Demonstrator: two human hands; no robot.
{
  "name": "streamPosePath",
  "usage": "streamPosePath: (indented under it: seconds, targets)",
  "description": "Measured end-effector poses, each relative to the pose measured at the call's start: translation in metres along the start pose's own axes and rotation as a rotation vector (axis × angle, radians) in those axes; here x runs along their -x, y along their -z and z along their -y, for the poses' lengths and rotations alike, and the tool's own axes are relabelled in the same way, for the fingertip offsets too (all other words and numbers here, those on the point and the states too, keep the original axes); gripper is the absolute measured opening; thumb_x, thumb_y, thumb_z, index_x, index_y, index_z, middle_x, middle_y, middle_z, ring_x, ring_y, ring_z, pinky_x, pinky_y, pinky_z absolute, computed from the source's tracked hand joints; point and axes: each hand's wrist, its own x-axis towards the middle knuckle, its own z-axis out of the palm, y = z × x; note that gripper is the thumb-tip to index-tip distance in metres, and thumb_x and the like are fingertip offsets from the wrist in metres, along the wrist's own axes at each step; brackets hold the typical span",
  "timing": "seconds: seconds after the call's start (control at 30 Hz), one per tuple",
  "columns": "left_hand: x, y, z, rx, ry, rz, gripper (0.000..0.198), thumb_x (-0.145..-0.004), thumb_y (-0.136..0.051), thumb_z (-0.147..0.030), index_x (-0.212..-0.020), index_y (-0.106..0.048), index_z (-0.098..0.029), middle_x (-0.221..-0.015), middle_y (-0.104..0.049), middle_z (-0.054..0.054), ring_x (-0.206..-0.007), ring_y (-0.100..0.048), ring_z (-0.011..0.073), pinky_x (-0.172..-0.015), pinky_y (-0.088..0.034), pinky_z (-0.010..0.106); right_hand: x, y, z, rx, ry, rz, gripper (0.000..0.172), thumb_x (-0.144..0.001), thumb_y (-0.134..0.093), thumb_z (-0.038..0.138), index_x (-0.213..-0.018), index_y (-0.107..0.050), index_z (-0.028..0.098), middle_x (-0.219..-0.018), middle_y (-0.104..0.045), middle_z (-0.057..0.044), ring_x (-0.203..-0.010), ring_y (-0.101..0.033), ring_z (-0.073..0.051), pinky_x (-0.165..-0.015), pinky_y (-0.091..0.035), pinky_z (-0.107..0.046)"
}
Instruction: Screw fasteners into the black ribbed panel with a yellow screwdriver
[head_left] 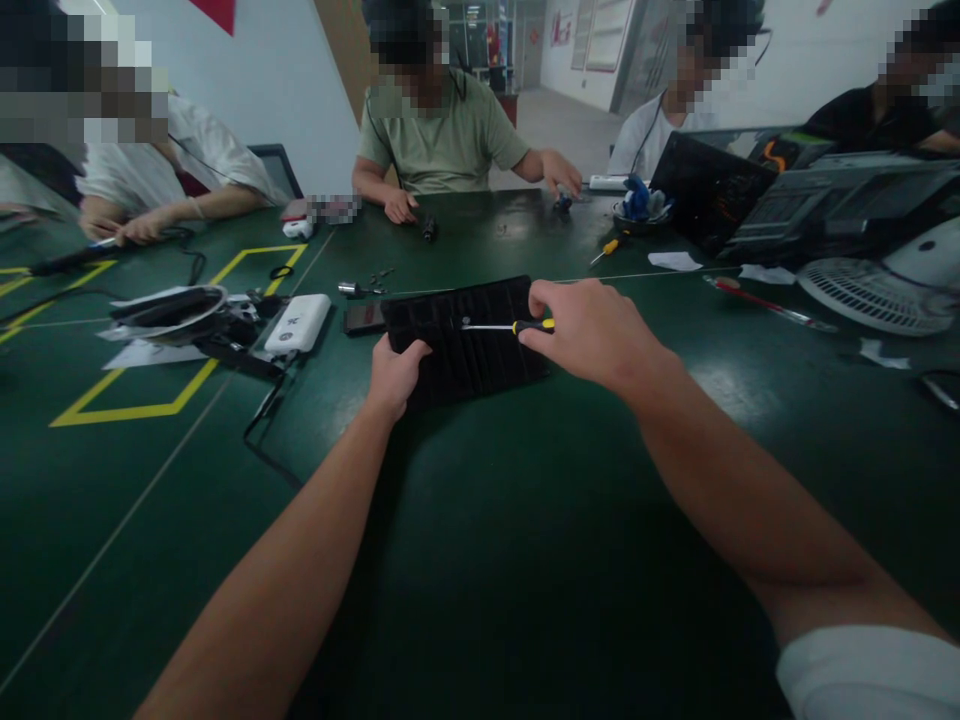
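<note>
A black ribbed panel point(487, 350), possibly a plastic cover, is tilted up off the green table in front of me. My left hand point(396, 378) grips its left edge, thumb on the near face. In my right hand point(589, 330) is a screwdriver point(534, 327) with a black and yellow handle, pinched between thumb and fingers. Its thin metal shaft points left across the panel, the tip beside a small round silvery screw point(466, 321). Whether the tip touches the screw I cannot tell. Behind the panel's left corner lies a dark phone-like object point(364, 319).
A white power bank point(298, 325) and a bundle of cables point(180, 310) lie left. Small metal parts point(367, 285) sit beyond the panel. At right are a white fan point(885, 285), a red pen-like tool point(772, 305) and another screwdriver point(606, 250). Several people sit around the table point(495, 560).
</note>
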Motion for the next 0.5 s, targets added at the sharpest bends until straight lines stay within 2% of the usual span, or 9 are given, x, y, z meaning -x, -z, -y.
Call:
streamPosePath:
  seconds: [0.27, 0.5]
  targets:
    - [0.003, -0.001, -0.004, -0.022, -0.005, 0.002, 0.034, -0.059, -0.077, -0.03, -0.09, -0.068, -0.021, -0.09, -0.07, 0.004, -0.083, -0.064, 0.0227, -0.077, -0.056, 0.036, 0.004, 0.009, -0.003, 0.004, 0.025, -0.104, 0.017, -0.093, -0.073, 0.037, -0.103, -0.078, 0.024, -0.094, -0.078, -0.011, -0.086, -0.067, -0.029, -0.072, -0.037, -0.038]
    - [0.002, -0.001, -0.003, -0.029, -0.008, 0.005, 0.033, -0.059, -0.076, -0.03, -0.09, -0.067, -0.021, -0.091, -0.069, 0.005, -0.084, -0.064, 0.0233, -0.08, -0.056, 0.038, 0.004, 0.013, -0.005, -0.008, 0.032, -0.182, 0.017, -0.092, -0.075, 0.038, -0.104, -0.08, 0.026, -0.099, -0.079, -0.011, -0.092, -0.068, -0.032, -0.074, -0.038, -0.04]
